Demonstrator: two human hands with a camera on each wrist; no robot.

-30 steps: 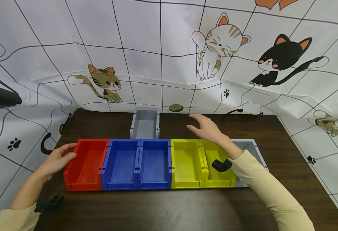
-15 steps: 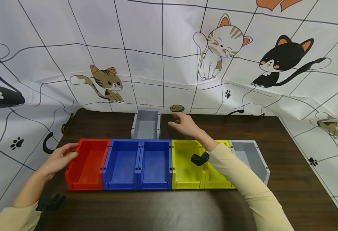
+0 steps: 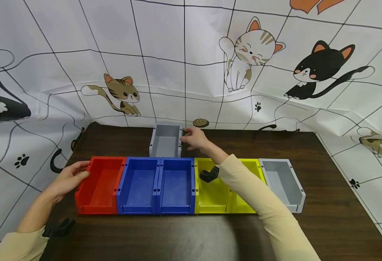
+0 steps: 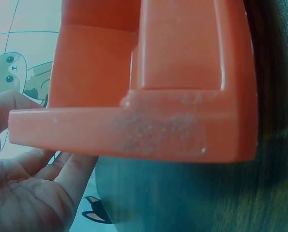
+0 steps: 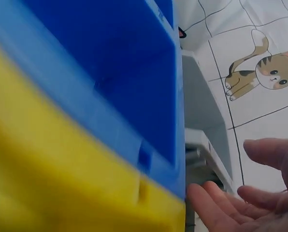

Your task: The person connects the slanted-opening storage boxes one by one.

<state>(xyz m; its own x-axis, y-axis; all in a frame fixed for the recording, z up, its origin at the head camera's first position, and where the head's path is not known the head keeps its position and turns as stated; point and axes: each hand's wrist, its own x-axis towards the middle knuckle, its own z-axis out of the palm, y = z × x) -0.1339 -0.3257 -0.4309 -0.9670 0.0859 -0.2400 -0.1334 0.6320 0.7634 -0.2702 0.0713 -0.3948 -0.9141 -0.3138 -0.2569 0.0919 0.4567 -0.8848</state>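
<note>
My left hand [image 3: 67,180] holds the left wall of the red bin [image 3: 102,185], which stands at the left end of a row of bins. In the left wrist view its thumb and fingers straddle the red wall [image 4: 62,128]. Behind the row stands a grey bin [image 3: 166,141], upright and with nothing visible inside. My right hand [image 3: 195,139] is at this bin's right side, thumb and fingers spread apart. The right wrist view shows the fingers [image 5: 209,205] close beside the grey bin's wall [image 5: 209,152]; whether they touch it I cannot tell.
Two blue bins [image 3: 138,185], two yellow bins [image 3: 212,199] and another grey bin [image 3: 281,181] continue the row to the right. My right forearm passes over the yellow ones. A white cat-print sheet [image 3: 164,43] hangs behind the dark wooden table [image 3: 164,235].
My right hand has moved left, from above the back right of the table to the rear grey bin's right side. The left hand stays at the red bin.
</note>
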